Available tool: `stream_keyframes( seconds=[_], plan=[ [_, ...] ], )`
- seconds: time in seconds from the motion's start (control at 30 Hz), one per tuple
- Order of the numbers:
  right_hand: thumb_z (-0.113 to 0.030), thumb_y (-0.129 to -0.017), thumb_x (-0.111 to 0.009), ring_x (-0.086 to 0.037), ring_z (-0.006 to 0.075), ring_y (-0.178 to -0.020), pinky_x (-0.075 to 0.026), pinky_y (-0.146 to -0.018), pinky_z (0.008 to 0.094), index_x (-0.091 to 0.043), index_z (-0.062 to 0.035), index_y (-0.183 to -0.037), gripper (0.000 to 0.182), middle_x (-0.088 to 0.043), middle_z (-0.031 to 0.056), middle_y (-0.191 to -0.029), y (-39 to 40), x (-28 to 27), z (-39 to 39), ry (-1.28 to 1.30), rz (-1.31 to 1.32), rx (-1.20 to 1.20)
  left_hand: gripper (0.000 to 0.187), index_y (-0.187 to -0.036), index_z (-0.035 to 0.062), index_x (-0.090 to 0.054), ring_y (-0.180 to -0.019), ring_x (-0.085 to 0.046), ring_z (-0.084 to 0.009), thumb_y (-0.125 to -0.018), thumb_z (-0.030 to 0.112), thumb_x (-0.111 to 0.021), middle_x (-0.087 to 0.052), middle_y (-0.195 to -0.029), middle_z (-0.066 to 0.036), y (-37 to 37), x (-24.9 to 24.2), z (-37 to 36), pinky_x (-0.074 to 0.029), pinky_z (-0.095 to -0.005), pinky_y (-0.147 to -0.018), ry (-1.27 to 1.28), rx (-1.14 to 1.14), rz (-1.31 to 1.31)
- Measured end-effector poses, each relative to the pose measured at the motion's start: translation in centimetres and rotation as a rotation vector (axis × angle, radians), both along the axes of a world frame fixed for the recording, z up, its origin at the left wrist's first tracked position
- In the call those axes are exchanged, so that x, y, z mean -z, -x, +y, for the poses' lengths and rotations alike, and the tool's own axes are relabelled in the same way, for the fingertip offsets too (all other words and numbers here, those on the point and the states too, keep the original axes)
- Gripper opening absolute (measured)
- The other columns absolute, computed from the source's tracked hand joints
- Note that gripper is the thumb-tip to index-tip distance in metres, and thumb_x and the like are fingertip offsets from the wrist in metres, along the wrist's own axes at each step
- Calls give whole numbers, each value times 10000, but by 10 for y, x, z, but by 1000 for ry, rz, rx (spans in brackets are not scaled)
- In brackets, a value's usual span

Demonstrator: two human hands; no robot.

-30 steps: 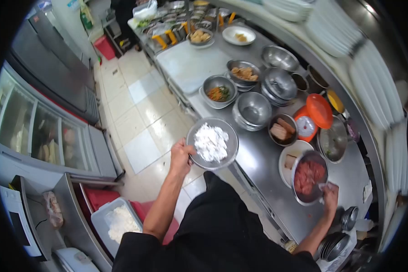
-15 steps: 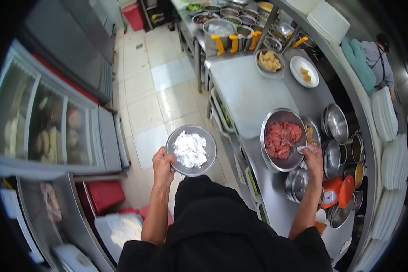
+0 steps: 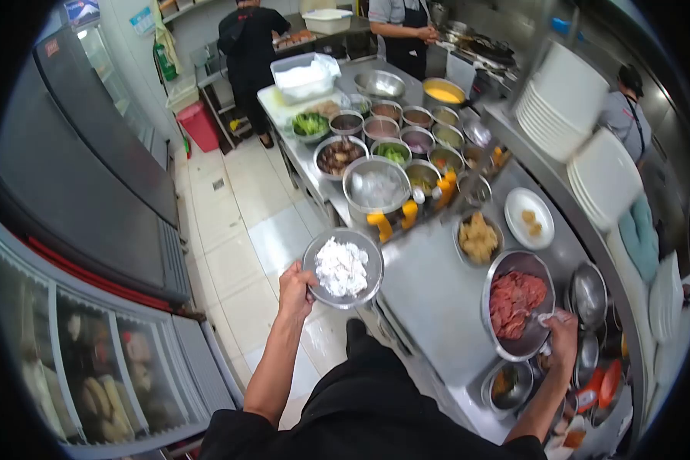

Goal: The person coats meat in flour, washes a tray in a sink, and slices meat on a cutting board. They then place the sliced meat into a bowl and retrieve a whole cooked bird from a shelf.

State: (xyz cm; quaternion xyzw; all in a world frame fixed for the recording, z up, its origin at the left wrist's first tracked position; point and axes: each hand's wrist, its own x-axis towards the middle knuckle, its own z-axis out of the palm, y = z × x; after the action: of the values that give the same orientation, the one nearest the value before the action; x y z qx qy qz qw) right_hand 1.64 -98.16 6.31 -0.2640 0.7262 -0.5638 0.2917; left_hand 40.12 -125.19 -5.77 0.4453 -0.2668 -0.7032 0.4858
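My left hand (image 3: pixel 295 290) grips the rim of a metal bowl (image 3: pixel 312 249) that holds white powdery lumps (image 3: pixel 342 267), held over the floor beside the counter. At the right, my right hand (image 3: pixel 563 337) is closed on the near rim of a larger metal bowl (image 3: pixel 492 331) of raw red meat (image 3: pixel 517 305); something whitish shows between its fingers. Just beyond that bowl are a bowl of yellowish-brown pieces (image 3: pixel 478 238) and a white oval plate (image 3: pixel 529 239) with a few small pieces.
Several metal containers of food (image 3: pixel 392 153) stand ahead, with yellow handles (image 3: pixel 409 213) along their near edge. Stacked white plates (image 3: pixel 563 92) rest on the right shelf. Glass-fronted fridge (image 3: pixel 92 368) is at left. Co-workers (image 3: pixel 253 54) stand further back.
The view has tilted up and moved forward, showing more of the far counter and more people. Both bowls are still in my hands, now nearer the food containers.
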Motion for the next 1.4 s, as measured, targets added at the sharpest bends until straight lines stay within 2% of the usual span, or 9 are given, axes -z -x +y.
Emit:
stream_keyframes(
  seconds=[0.23,0.7,0.73,0.77,0.87,0.93,1.2,1.27,1.4],
  plan=[
    [-117,-723,-584,-463,62,-575,-349,-518,231,-635,-6,-712,122,-531,-31,-617,-32,21,-240,48,238,-172,147,-660,68,-442,-303,-320,-80,-595,-52,-498,-442,-518,-6,-52,-14,-109,-244,-222,-260,11,-76,-146],
    [-170,-764,-598,-504,126,-553,-378,-462,302,-618,11,-757,182,-567,45,-664,-70,-13,-756,136,-75,-175,193,-745,33,-476,-294,-313,-85,-572,-49,-453,-516,-588,-38,-138,33,-350,-252,-200,-256,-74,-231,7],
    [-155,-759,-592,-509,132,-562,-389,-464,305,-617,18,-784,177,-569,54,-688,-85,-23,-774,121,-63,-148,250,-802,5,-505,-390,-452,-116,-566,-53,-445,-570,-675,-69,-160,43,-359,-396,-210,-348,-47,-122,71],
    [-139,-753,-587,-513,139,-572,-400,-465,307,-616,26,-812,178,-570,62,-712,-76,-17,-812,103,-87,-126,250,-802,5,-505,-390,-452,-116,-566,-53,-445,-570,-675,-69,-152,44,-384,-396,-210,-348,-60,-100,74],
    [-110,-751,-568,-590,188,-658,-484,-517,341,-612,54,-899,225,-608,119,-832,-52,18,-916,13,-111,49,367,-907,-43,-528,-758,-611,-204,-553,-51,-431,-606,-872,-132,-146,60,-443,-526,-291,-717,-6,-127,74],
    [-110,-758,-562,-616,221,-731,-514,-574,352,-598,62,-962,268,-613,149,-915,-24,60,-982,-54,-96,165,363,-902,-42,-525,-739,-609,-198,-552,-45,-431,-605,-865,-126,-140,52,-465,-525,-286,-696,-19,-159,37],
    [-120,-802,-568,-640,258,-732,-535,-569,412,-613,-9,-997,229,-645,131,-807,2,190,-1048,-183,-93,491,266,-792,-21,-509,-610,-565,-154,-533,-30,-449,-593,-765,-94,-163,75,-498,-504,-268,-592,-30,-243,-6],
    [-180,-758,-628,-627,273,-943,-527,-770,373,-563,39,-1095,407,-611,185,-1074,8,211,-1044,-381,-21,475,262,-788,-18,-507,-602,-559,-152,-530,-25,-458,-591,-765,-91,-163,77,-510,-499,-266,-588,-10,-232,-2],
    [-189,-745,-644,-622,267,-942,-517,-780,364,-575,20,-1085,405,-614,179,-1066,14,219,-1045,-582,388,71,250,-774,-10,-508,-583,-536,-144,-526,3,-482,-579,-734,-81,-152,76,-532,-479,-257,-575,40,-154,8]
  ],
)
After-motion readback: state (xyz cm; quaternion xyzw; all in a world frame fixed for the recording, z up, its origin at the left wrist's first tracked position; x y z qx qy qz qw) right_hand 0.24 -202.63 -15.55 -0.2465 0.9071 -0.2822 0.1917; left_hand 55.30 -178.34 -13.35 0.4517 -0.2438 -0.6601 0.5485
